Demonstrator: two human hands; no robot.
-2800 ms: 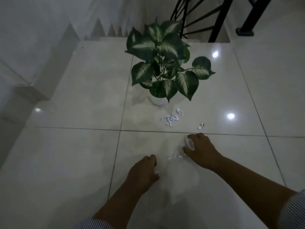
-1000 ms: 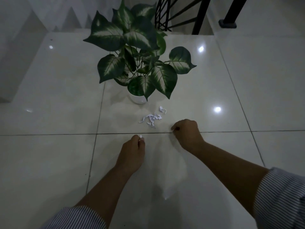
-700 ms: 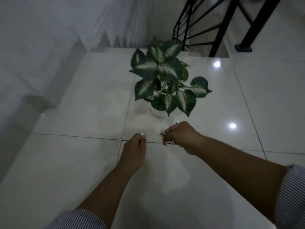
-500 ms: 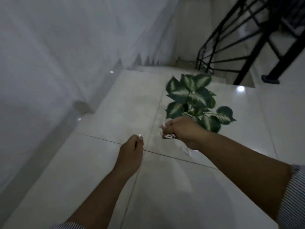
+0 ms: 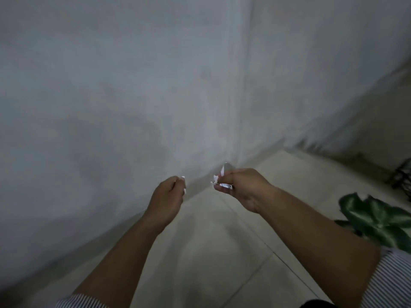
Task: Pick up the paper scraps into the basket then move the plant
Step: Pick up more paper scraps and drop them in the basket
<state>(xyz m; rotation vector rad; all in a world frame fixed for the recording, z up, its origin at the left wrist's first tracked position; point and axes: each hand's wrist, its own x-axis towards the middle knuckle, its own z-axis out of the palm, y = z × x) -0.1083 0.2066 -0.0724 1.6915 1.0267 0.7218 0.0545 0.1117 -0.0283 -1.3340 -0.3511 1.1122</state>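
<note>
Overhead, head view: both hands raised in front of a pale wall (image 5: pixel 133 85), above the tiled floor (image 5: pixel 222 252). Left hand (image 5: pixel 166 197) curled closed, fingers pinching a small white scrap (image 5: pixel 183 184). Right hand (image 5: pixel 241 186) fisted around a bunch of paper scraps (image 5: pixel 220 180) poking out past the fingers. Plant (image 5: pixel 375 221) at far right edge, blurred, low beside the right forearm. Striped sleeves (image 5: pixel 391 278) at the near corners.

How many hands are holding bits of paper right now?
2. The left hand pinches small white paper scraps at its fingertips; the right hand is closed on a bigger white crumpled bunch. More scraps may be hidden inside either fist.
</note>
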